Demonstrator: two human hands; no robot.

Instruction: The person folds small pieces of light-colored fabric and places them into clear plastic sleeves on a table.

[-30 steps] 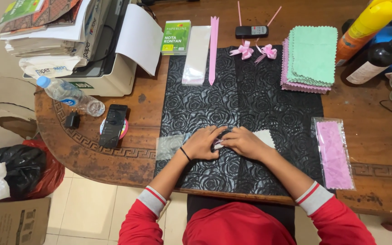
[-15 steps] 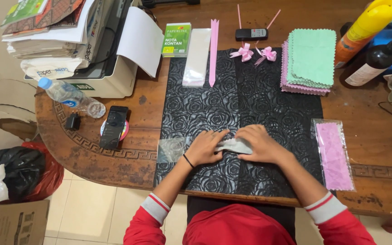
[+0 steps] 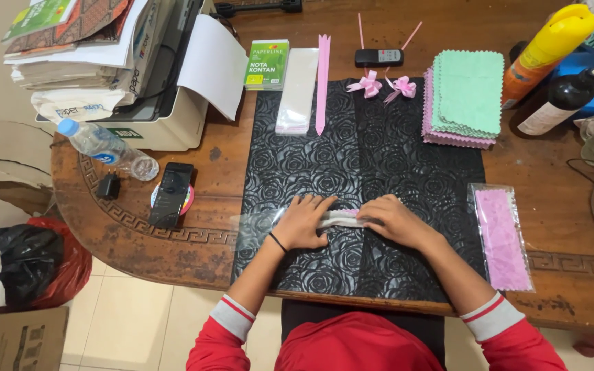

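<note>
At the far left of the desk [image 3: 173, 254] lie a water bottle [image 3: 108, 148], a small charger [image 3: 108, 186] and a dark phone [image 3: 171, 194], below a printer [image 3: 152, 120] stacked with papers. On the black rose-patterned mat [image 3: 324, 165], the left hand [image 3: 302, 221] lies flat, fingers spread, pressing down a clear plastic sleeve [image 3: 256, 225] whose open end reaches toward the desk's left edge. Between both hands sits a folded cloth [image 3: 342, 218], pale with a pink edge. The right hand [image 3: 393, 220] curls over the cloth's right end, gripping it. Farther right lies a bagged pink cloth [image 3: 503, 237], and above it a stack of green and pink cloths [image 3: 467, 96].
</note>
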